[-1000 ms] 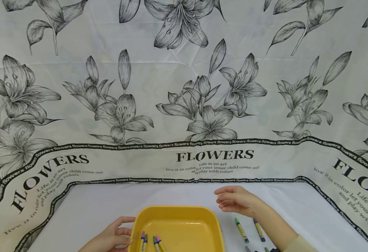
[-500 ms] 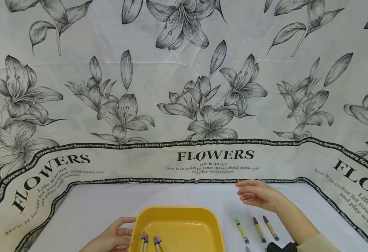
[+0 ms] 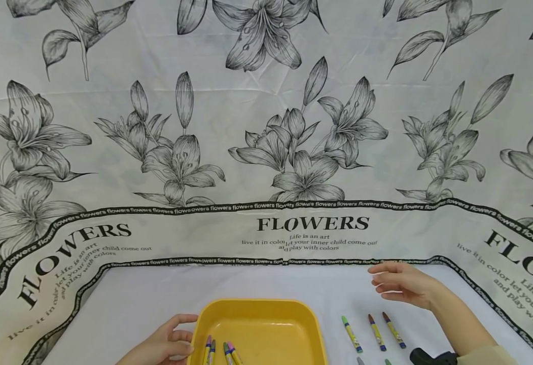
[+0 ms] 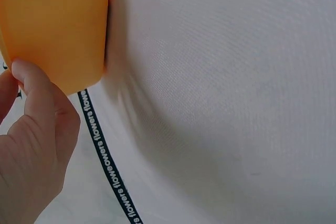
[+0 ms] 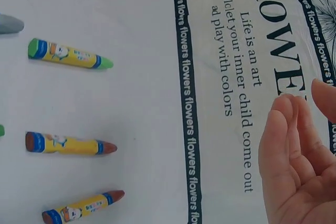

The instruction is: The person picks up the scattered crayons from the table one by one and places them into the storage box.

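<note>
My left hand [image 3: 163, 342] is at the left side of a yellow tray [image 3: 289, 306], its fingertips holding the rim. In the left wrist view, two digits of the left hand [image 4: 37, 124] meet at the rim beside the tray's outer wall [image 4: 58, 30]. Several crayons [image 3: 229, 352] in yellow wrappers lie in the tray's left part. My right hand [image 3: 405, 284] hangs over the table's far right, fingers loosely bent, holding nothing. Below it lie a green crayon [image 5: 68, 54] and two brown crayons, one nearer [image 5: 71, 144] and one further right [image 5: 84, 207].
A white cloth [image 3: 147, 289] covers the table. Behind it hangs a flower-printed curtain [image 3: 193, 233] with a lettered band. A grey crayon tip [image 5: 10, 24] and a green tip [image 3: 388, 362] show at the view edges. A black device [image 3: 432, 357] sits on my right wrist.
My right hand has moved right, away from the tray, uncovering the second brown crayon that the forearm hid. The left hand and the tray have stayed in place.
</note>
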Tool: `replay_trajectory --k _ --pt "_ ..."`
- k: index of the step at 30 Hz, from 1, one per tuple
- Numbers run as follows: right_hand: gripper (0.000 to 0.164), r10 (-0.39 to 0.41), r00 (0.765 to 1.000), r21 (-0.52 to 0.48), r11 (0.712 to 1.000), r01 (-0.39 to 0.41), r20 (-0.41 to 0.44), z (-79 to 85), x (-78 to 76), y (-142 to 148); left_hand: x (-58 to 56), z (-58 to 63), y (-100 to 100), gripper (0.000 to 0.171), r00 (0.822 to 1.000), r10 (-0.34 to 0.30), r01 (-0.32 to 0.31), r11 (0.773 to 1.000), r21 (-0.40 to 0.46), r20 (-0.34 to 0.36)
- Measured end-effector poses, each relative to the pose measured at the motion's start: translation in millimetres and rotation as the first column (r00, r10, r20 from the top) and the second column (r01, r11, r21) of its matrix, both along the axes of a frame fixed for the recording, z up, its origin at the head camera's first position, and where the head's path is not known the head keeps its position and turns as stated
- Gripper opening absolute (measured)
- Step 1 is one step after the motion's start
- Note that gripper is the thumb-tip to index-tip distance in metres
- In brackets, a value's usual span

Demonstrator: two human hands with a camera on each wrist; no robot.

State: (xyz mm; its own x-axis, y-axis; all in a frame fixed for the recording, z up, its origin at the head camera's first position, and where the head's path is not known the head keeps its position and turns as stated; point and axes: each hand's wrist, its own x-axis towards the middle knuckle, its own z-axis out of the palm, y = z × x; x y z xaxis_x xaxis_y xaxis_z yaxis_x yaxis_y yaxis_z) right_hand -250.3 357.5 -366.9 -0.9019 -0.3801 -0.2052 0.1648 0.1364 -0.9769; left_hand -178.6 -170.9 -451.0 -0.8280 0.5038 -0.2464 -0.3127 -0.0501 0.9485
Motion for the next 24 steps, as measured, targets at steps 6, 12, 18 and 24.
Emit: replay_trajectory --k 6,12,18,24 --pt "0.020 -0.027 0.999 0.078 0.997 0.026 0.019 -6.6 0.3 17.3 1.1 1.4 1.8 0.067 0.999 0.024 -0.025 1.000 0.014 0.031" --pt "0.018 -0.062 0.998 0.112 0.992 0.060 0.013 -6.4 0.6 35.9 0.4 4.5 4.7 0.068 0.995 0.073 -0.077 0.995 0.069 0.066" --pt "0.017 -0.060 0.997 0.143 0.988 0.053 0.042 -16.3 2.9 44.5 3.0 2.2 3.5 0.067 0.996 0.055 -0.060 0.995 0.080 0.064" --pt "0.020 -0.069 0.996 0.164 0.985 0.059 0.054 -31.4 5.1 50.5 5.4 0.6 2.9 0.069 0.995 0.054 -0.060 0.996 0.072 0.078"
